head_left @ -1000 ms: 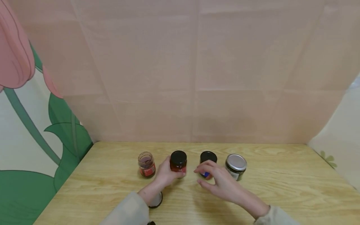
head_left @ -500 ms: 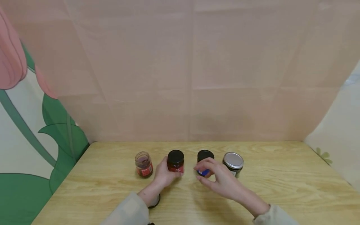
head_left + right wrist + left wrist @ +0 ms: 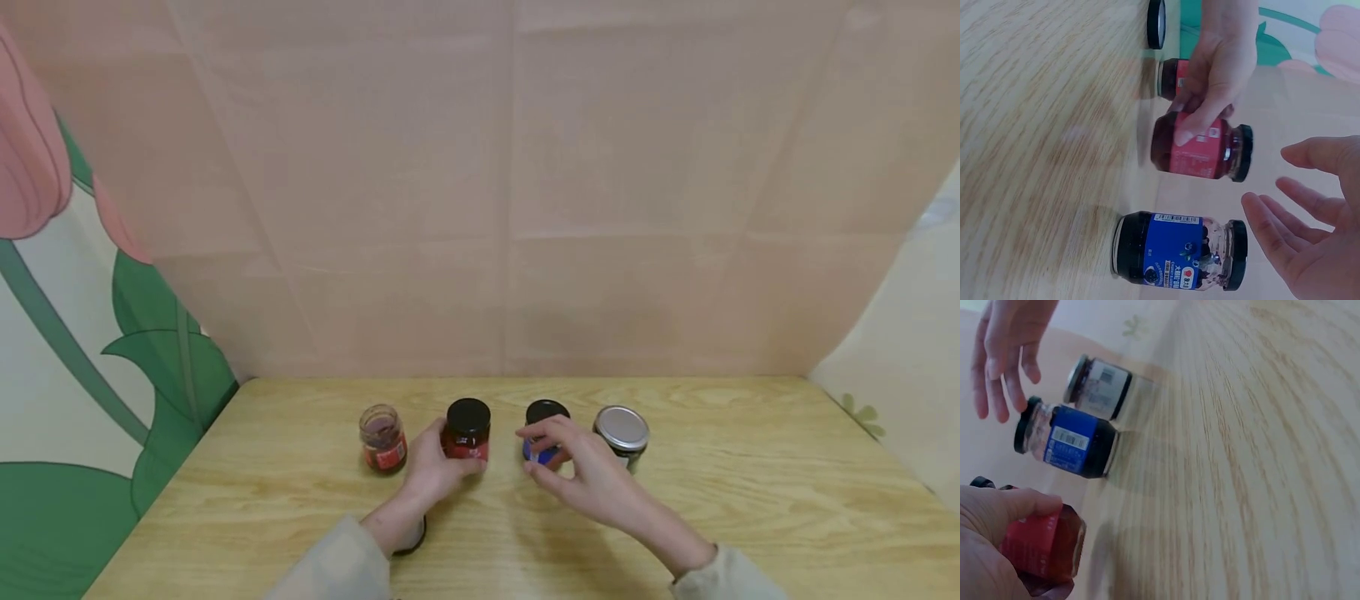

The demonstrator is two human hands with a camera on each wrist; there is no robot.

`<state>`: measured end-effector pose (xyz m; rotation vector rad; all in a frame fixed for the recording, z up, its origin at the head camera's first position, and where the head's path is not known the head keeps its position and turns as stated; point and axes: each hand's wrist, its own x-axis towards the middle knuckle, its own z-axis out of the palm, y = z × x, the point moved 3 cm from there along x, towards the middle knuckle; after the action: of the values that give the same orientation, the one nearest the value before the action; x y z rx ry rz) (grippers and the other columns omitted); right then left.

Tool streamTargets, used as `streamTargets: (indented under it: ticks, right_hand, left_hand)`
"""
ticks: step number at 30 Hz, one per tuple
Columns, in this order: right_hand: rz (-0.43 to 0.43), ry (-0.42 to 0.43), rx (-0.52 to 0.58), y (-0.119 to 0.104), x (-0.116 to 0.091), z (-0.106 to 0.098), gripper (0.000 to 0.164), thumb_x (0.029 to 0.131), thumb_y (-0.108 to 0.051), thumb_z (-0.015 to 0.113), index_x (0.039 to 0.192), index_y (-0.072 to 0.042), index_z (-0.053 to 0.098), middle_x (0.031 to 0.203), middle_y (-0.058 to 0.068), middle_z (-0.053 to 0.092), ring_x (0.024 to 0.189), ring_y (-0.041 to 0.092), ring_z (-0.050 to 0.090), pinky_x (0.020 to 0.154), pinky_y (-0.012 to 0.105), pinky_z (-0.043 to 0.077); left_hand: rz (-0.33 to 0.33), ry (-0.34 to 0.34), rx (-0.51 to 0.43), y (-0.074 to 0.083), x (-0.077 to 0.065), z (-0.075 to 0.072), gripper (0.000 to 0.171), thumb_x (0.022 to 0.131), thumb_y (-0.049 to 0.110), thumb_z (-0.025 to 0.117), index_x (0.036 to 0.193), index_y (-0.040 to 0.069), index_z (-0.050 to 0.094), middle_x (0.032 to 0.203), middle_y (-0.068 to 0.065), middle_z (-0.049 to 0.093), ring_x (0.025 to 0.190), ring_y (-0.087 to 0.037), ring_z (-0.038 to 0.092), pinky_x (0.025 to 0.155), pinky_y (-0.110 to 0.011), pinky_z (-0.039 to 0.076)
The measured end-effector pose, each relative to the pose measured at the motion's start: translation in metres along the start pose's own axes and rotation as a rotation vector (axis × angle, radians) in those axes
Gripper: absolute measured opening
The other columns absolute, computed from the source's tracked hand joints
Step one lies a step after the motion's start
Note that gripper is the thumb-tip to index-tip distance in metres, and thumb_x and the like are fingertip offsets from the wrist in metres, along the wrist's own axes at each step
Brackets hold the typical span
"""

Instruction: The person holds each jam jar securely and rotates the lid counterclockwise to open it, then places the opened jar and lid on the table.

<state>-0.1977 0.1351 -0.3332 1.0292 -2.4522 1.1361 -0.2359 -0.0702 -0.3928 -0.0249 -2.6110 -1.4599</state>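
Note:
In the head view my left hand (image 3: 435, 471) grips a red-labelled jam jar (image 3: 467, 446) with a black lid, the thumb across its front. The right wrist view shows that jar (image 3: 1200, 147) nearly upright, lid on. My right hand (image 3: 592, 477) hovers in front of a blue-labelled blueberry jam jar (image 3: 546, 410), partly covering it in the head view. Its fingers are spread and loosely bent, with nothing between them. Seen from the right wrist, the blueberry jar (image 3: 1175, 253) stands on the table with its black lid on, just beyond the fingertips.
A lidless red-labelled jar (image 3: 384, 450) with dark contents stands left of my left hand. On the right is a jar with a silver lid (image 3: 622, 427). A loose black-rimmed lid (image 3: 414, 537) lies under my left forearm on the wooden table (image 3: 750, 500).
The head view has shifted slightly, so everything sits a little further left. Both hands keep nearly the same places, the left still gripping its jar.

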Motion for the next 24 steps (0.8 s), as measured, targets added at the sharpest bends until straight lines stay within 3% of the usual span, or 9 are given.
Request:
streamTargets:
  ticks: [10, 19, 24]
  right_hand:
    - [0.069, 0.027, 0.023, -0.001, 0.004, -0.005, 0.043, 0.086, -0.005, 0.069, 0.127, -0.008, 0.055, 0.111, 0.004, 0.065, 0.091, 0.02, 0.065, 0.071, 0.025, 0.054]
    - [0.088, 0.053, 0.04, 0.001, 0.005, -0.003, 0.041, 0.086, -0.006, 0.069, 0.125, -0.007, 0.057, 0.107, 0.003, 0.065, 0.089, 0.019, 0.065, 0.07, 0.025, 0.055]
    - [0.111, 0.067, 0.03, 0.002, 0.009, 0.0, 0.04, 0.088, -0.018, 0.07, 0.124, -0.006, 0.058, 0.105, 0.003, 0.066, 0.088, 0.016, 0.066, 0.071, 0.024, 0.055]
  left_hand:
    - [0.06, 0.005, -0.036, 0.008, -0.007, -0.012, 0.062, 0.065, 0.022, 0.088, 0.117, 0.002, 0.061, 0.103, -0.011, 0.07, 0.093, -0.022, 0.065, 0.08, -0.038, 0.053]
    - [0.126, -0.001, 0.0, 0.013, -0.015, -0.019, 0.059, 0.064, 0.028, 0.088, 0.113, 0.005, 0.063, 0.098, -0.005, 0.068, 0.091, -0.016, 0.064, 0.076, -0.029, 0.054]
    - [0.185, -0.003, 0.033, 0.018, -0.016, -0.022, 0.061, 0.064, 0.029, 0.088, 0.115, 0.006, 0.063, 0.1, -0.003, 0.067, 0.093, -0.016, 0.062, 0.077, -0.027, 0.053]
